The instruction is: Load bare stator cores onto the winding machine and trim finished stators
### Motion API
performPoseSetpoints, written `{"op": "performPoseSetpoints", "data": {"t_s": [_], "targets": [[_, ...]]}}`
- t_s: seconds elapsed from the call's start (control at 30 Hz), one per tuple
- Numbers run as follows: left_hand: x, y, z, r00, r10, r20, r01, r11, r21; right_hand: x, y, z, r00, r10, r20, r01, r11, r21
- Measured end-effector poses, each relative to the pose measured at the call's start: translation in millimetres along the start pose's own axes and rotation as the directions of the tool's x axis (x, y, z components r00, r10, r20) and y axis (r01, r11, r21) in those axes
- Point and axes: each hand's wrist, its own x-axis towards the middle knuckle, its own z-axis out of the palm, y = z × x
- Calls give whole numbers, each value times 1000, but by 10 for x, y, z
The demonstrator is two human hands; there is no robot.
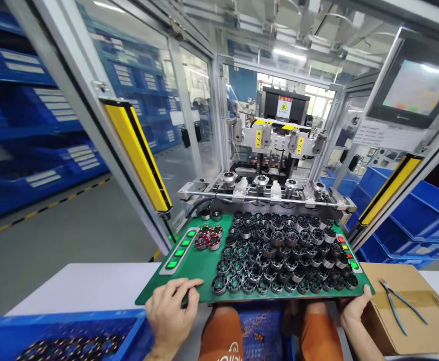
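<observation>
My left hand (pixel 172 312) lies at the front edge of the green surface (pixel 174 286), fingers loosely curled with the index reaching over the top; I cannot tell whether it pinches anything. My right hand (pixel 355 307) is at the front right corner, thumb on the edge, its fingers hidden, so I cannot tell how firmly they close.

Between them, the black-and-steel rings (pixel 278 238) stand crowded on the green surface, some piled up. Four red-wound rings (pixel 201 242) sit apart at the left, beside a strip of lit green buttons (pixel 182 248).

At my lower left, a blue bin (pixel 72 318) holds dark rings with coppery glints. Between my knees, another blue tray (pixel 259 315) has scattered coppery bits in it. To my right, pliers (pixel 395 310) lie on a cardboard box (pixel 415 321), and stacked blue crates (pixel 403 213) stand behind it.
</observation>
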Motion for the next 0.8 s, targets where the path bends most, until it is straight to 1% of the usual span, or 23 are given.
{"op": "performPoseSetpoints", "data": {"t_s": [0.07, 0.13, 0.23, 0.27, 0.3, 0.4, 0.53, 0.6, 0.67, 0.73, 0.8], "targets": [[31, 29, -11, 999, 44, -24, -43, 999, 18, 5, -18, 14, 984, 108, -141, -87, 986, 144], [50, 50, -18, 996, 74, -50, -73, 997, 38, 1, -52, 1, 947, 234, -220, -158, 936, 313], [50, 86, -14, 994, 96, -58, -93, 994, 53, -8, -91, -14, 880, 411, -239, -220, 799, 560], [42, 101, -5, 993, 102, -59, -99, 994, 54, -8, -94, -11, 861, 447, -241, -223, 759, 611], [33, 116, 7, 992, 106, -62, -103, 993, 52, -7, -90, -6, 849, 466, -249, -218, 739, 637], [0, 151, 60, 991, 105, -86, -103, 994, 28, 3, -52, 17, 831, 469, -298, -194, 746, 637], [-36, 146, 122, 992, 82, -101, -88, 994, -59, 7, -37, 68, 813, 474, -338, -182, 758, 626], [-50, 134, 137, 993, 76, -94, -85, 992, -98, 4, -77, 119, 819, 452, -352, -159, 770, 618], [-62, 131, 140, 992, 73, -100, -84, 991, -109, 1, -139, 180, 830, 409, -380, -109, 786, 608], [-70, 144, 128, 991, 75, -107, -85, 992, -95, 0, -201, 232, 836, 367, -408, -63, 803, 592], [-70, 170, 101, 994, 83, -74, -88, 994, -65, 1, -244, 259, 840, 339, -423, -41, 817, 575]]}}
